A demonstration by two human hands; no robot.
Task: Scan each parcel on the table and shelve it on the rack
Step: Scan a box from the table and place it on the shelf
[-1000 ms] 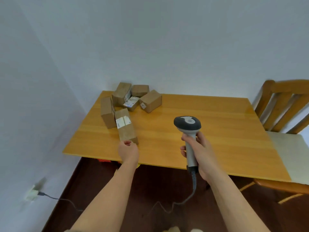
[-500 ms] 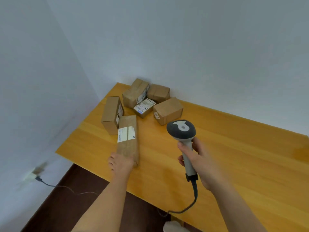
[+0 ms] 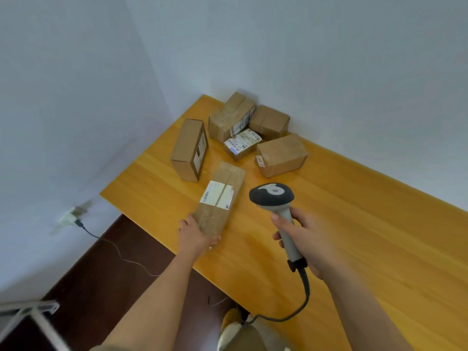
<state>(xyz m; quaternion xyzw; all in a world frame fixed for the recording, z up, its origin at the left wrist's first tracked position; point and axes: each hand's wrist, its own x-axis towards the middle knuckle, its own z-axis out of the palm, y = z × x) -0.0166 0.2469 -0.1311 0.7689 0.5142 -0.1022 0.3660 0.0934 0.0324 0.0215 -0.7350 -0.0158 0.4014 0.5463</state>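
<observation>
A long brown parcel (image 3: pixel 220 198) with a white label lies on the wooden table (image 3: pixel 354 224) near its front edge. My left hand (image 3: pixel 196 236) grips the parcel's near end. My right hand (image 3: pixel 306 239) holds a grey barcode scanner (image 3: pixel 274 198) by its handle, head up, just right of that parcel. Several more cardboard parcels sit in the table's far left corner: an upright one (image 3: pixel 188 148), a big one (image 3: pixel 230 116), a small one (image 3: pixel 269 121), a flat labelled one (image 3: pixel 241 143) and another box (image 3: pixel 282 154).
White walls close the table's back and left sides. The scanner's cable (image 3: pixel 301 300) hangs off the table's front edge. A wall socket with a plug (image 3: pixel 73 215) is low on the left wall. A white metal frame corner (image 3: pixel 27 312) shows at bottom left over a dark floor.
The view has swung left and closer to the parcels. My left hand has closed around the long parcel's near end. The scanner stays in my right hand beside it.
</observation>
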